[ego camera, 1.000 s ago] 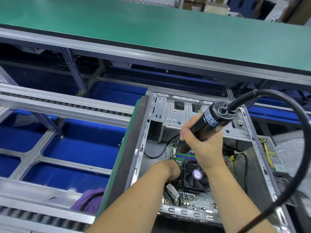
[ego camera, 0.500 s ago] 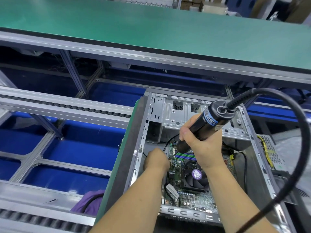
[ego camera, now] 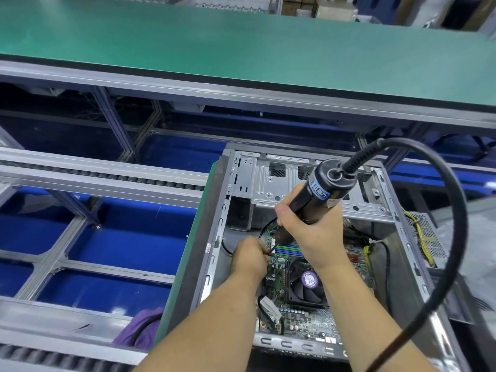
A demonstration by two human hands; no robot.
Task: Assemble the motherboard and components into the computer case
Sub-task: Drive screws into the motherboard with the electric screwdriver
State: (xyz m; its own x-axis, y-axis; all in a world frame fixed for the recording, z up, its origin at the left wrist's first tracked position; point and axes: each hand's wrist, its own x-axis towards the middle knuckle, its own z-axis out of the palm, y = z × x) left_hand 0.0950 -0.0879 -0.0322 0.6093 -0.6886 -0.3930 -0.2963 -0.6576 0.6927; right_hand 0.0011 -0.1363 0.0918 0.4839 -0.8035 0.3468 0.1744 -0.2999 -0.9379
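Gripping the electric screwdriver point(ego camera: 312, 200), the right hand point(ego camera: 311, 229) aims its bit; the left hand point(ego camera: 248, 257) has moved up to pinch the tip (probably seating a motherboard point(ego camera: 298, 318) screw).

The setting was a factory assembly line for electronics. A long green-matted workbench point(ego camera: 241, 47) ran on an aluminium frame point(ego camera: 115, 122), roller conveyor rails point(ego camera: 102, 177) passed over blue panels point(ego camera: 120, 237), and stacked cartons point(ego camera: 332, 8) stood behind, beside an open computer case point(ego camera: 316, 189) served by a corded electric screwdriver point(ego camera: 314, 196).
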